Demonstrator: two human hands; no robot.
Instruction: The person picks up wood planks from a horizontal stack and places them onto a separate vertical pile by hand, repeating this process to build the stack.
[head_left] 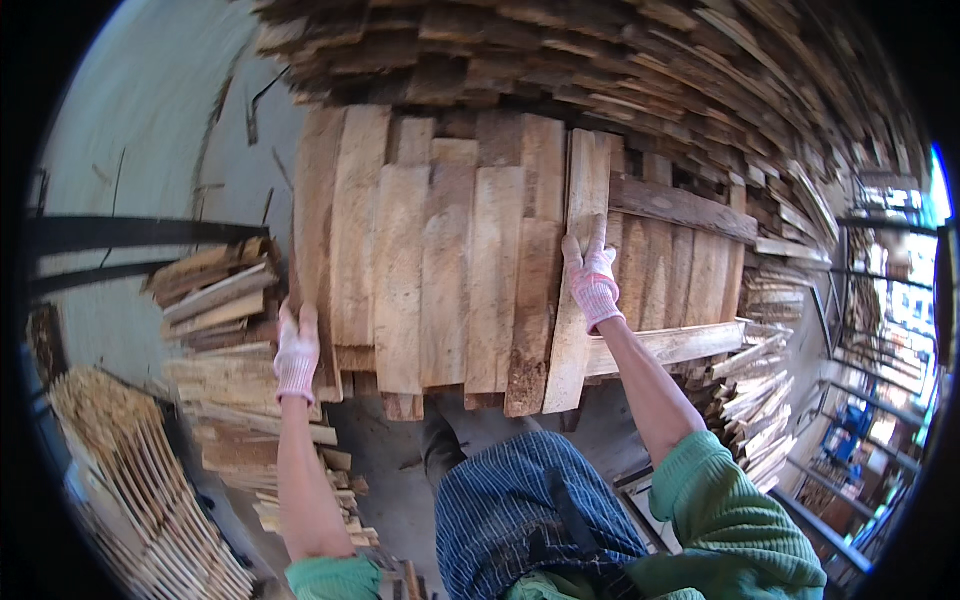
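Side by side in front of me lies a layer of rough wooden boards [445,270], their ends uneven. My left hand [297,355], in a pale pinkish glove, grips the near left edge of the layer, at the outermost board [316,200]. Its fingers are partly hidden along that edge. My right hand [595,285], gloved alike, rests on a light, narrow board [567,370] that lies slightly askew over its neighbours. Its fingers are stretched and apart, pointing away from me, with one along the board's face.
Beyond the layer rises a large stack of boards [560,50]. Piled offcuts [250,400] stand at the left, near slatted wood [170,500]. Two crosswise boards [685,208] [670,345] lie at the right, beside more loose pieces [755,390]. Dark metal bars [140,235] cross the left side.
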